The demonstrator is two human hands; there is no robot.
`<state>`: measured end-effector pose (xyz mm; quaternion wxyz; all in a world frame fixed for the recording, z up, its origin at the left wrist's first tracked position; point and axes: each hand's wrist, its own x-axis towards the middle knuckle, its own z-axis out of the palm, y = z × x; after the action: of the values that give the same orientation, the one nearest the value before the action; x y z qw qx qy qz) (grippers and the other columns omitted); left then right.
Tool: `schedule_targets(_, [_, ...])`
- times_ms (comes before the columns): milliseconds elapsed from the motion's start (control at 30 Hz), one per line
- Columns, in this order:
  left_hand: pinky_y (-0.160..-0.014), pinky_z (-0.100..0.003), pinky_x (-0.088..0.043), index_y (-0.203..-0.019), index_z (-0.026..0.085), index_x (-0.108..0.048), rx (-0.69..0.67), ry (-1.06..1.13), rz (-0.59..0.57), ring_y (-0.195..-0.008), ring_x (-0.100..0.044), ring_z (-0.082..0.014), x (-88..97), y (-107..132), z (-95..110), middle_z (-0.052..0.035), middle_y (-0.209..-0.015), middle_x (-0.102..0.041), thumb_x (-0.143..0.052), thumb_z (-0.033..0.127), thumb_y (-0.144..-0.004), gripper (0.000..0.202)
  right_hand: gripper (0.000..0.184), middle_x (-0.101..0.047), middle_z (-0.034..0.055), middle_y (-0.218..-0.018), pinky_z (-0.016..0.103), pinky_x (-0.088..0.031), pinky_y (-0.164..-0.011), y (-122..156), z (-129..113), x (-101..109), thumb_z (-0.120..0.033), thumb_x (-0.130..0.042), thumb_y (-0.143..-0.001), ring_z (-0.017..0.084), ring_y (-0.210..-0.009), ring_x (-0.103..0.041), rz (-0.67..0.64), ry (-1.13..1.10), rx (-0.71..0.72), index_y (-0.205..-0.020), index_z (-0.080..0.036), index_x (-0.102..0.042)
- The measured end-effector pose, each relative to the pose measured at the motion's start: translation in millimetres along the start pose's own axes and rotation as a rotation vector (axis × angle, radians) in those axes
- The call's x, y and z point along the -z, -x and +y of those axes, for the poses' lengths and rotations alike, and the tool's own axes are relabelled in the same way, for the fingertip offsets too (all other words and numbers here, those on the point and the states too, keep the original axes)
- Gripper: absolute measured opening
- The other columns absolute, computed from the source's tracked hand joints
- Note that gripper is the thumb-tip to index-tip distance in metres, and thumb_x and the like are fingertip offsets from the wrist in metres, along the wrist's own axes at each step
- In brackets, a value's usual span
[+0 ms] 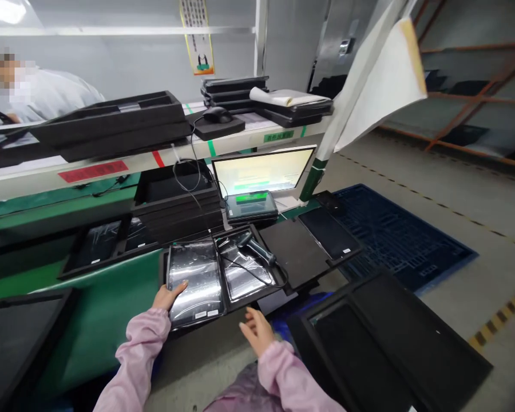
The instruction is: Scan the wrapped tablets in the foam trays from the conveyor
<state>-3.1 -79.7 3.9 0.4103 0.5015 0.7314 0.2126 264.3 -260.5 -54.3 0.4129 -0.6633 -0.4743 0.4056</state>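
Observation:
My left hand (pixel 168 296) grips the left edge of a shiny flat screen panel (pixel 195 280) in a clear film, its thumb on top; the other fingers are partly hidden. The panel lies in a black foam tray and has white labels near its front edge. In front of the tray my right hand (pixel 258 331) hangs in the air, fingers loosely bent and apart, holding nothing. A second film-covered panel (pixel 240 280) lies in the compartment to the right, with a handheld barcode scanner (pixel 257 249) and its cable across it.
A lit monitor (pixel 264 171) stands behind a dark tablet (pixel 251 207). Black foam trays (pixel 184 214) are stacked left of it. Another tray (pixel 420 326) is at the lower right. A shelf (pixel 236 142) crosses above the bench, and a co-worker (pixel 55 91) is behind it.

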Motion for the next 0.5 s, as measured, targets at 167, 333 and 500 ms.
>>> schedule_targets(167, [-0.083,-0.036,-0.047,-0.100,0.005,-0.057,0.031,0.021,-0.005,-0.091,-0.062,-0.0302,-2.0,-9.2,-11.2,-0.0165,-0.095,-0.067,-0.068,0.061,-0.052,0.074,0.062,-0.046,0.0164,-0.117,0.038,-0.040,-0.093,-72.4,-55.5,-58.6,-0.041,-0.061,-0.069,0.026,-0.108,-0.049,-0.191,0.112,-0.080,-0.119,-0.009,-0.043])
schedule_targets(333, [-0.099,-0.034,-0.038,-0.127,0.004,-0.033,0.030,-0.019,0.014,-0.115,-0.050,-0.0251,-10.7,-6.6,-21.9,-0.0217,-0.126,-0.049,-0.047,0.061,-0.070,0.081,0.050,-0.051,0.0142,-0.109,0.042,-0.035,-0.095,-87.6,-63.8,-76.3,-0.042,-0.068,-0.063,0.030,-0.109,-0.046,-0.155,0.170,-0.156,-0.100,-0.012,-0.051])
schedule_targets(500, [-0.113,-0.039,-0.008,-0.128,0.008,-0.038,-0.090,-0.158,0.112,-0.135,-0.020,-0.0265,-6.3,5.1,-11.3,-0.0204,-0.142,-0.029,-0.041,0.054,-0.070,0.074,0.033,-0.052,0.0017,-0.076,0.039,-0.041,-0.076,-92.1,-58.8,-63.6,-0.028,-0.068,-0.060,0.022,-0.080,-0.053,-0.067,0.086,-0.195,-0.088,-0.016,-0.053])
